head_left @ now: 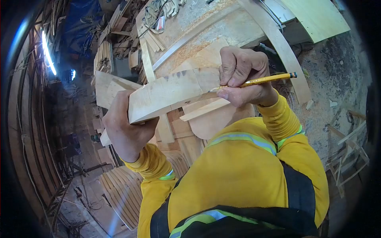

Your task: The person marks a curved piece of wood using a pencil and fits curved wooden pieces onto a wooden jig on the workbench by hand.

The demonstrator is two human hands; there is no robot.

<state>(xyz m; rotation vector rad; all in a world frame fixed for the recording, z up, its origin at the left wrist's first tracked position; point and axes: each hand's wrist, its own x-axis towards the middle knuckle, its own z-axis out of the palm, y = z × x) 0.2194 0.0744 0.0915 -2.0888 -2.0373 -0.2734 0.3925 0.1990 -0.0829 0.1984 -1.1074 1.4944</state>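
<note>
1. The left hand (129, 125) has its fingers clamped on one end of the block (168, 94), apparently steadying it between both hands.
2. The right hand (247, 73) has fingers pinching the pencil (265, 80) low, likely for control, tip at the block's edge.
3. Beyond, shavings (180, 58) litter the table (234, 28).

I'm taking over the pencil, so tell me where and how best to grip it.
Probably best to pinch the pencil by its slim yellow shaft near the blunt end, coming from the picture's right: that end juts out free, while the right hand grips it close to the tip, which points toward the wooden piece.
</note>
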